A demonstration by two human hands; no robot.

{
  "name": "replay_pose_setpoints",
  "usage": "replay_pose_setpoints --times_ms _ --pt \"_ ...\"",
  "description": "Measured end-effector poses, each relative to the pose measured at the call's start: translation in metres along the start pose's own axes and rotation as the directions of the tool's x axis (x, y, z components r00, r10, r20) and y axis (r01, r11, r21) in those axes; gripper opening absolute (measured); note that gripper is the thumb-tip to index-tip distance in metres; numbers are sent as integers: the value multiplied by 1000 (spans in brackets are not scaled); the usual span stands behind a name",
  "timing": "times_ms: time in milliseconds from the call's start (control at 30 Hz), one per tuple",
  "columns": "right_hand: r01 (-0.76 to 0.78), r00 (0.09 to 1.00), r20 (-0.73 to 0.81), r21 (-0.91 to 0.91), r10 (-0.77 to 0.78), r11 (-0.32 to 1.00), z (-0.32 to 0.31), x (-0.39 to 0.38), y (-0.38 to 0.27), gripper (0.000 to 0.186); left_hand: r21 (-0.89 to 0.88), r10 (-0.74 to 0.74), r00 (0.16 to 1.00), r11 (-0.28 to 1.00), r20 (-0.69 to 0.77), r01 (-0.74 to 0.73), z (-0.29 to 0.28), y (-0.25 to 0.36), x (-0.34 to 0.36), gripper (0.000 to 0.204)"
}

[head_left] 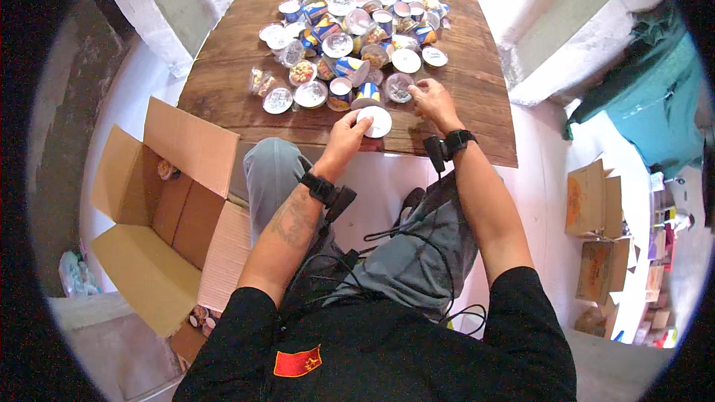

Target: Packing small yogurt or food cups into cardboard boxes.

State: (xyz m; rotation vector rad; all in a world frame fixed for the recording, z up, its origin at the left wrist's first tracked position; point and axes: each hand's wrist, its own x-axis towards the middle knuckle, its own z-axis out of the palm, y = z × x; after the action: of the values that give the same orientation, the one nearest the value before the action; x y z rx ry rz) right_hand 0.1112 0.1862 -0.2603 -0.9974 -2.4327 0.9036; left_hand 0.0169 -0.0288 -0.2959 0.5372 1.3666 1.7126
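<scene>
At the table's near edge, my left hand (347, 141) grips a white round lid (375, 123) between thumb and fingers; whether a cup sits beneath it is hidden. A blue-and-yellow snack cup (367, 95) lies just beyond that lid. To the right, my right hand (438, 104) has its fingers curled together beside the rim of a clear-topped round cup (399, 88). Anything small inside that pinch cannot be made out. Many more snack cups (338, 45) lie heaped across the table, some upright, others tipped over.
The cups lie on a dark wooden table (223, 67). An open cardboard box (160, 268) stands at my left, with a small pack inside. Brown cartons (588, 197) are stacked on the right, below a green cloth (648, 97). Black cables (417, 232) cross my lap.
</scene>
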Motion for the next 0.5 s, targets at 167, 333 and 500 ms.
replay_pose_setpoints --times_ms 167,333,500 --pt "-196 979 128 386 158 902 10 8 16 30 -1 -24 1000 1000 -13 24 6 0 -1 35" --pt "-224 974 126 468 186 855 7 1 -4 22 -37 -43 999 998 -23 42 3 -1 -2 34" --pt "-163 986 106 710 125 685 -5 -18 -22 25 30 -16 1000 999 -22 17 3 0 -3 34"
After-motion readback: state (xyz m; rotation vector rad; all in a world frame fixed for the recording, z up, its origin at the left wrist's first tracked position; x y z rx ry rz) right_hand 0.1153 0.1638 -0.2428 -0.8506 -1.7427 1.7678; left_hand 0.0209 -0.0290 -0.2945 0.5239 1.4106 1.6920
